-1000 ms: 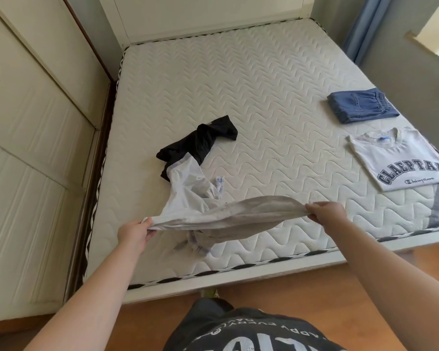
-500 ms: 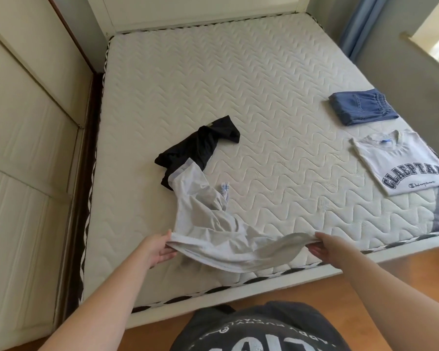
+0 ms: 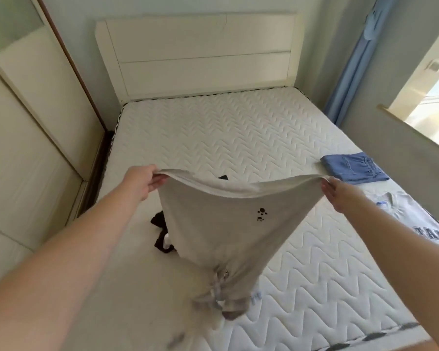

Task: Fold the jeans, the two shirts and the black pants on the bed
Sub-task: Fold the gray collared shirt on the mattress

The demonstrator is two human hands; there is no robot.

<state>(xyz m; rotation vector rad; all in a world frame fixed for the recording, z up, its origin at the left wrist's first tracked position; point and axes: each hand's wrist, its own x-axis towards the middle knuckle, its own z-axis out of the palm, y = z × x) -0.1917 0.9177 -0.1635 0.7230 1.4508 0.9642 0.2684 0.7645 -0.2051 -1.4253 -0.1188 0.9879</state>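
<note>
The left hand (image 3: 142, 182) and the right hand (image 3: 338, 195) each grasp the pale grey cotton shirt (image 3: 226, 224) (small black paw prints), lifted above the white quilted bed (image 3: 238, 133).

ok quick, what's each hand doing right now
left hand: closed, gripping one end of the grey shirt
right hand: closed, gripping the shirt's other end

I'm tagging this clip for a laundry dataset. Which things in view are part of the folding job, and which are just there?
Part of the job:
grey shirt, held up by left hand and right hand
black pants
folded jeans
lettered white shirt
mattress

Just there:
headboard
blue curtain
wardrobe
</note>
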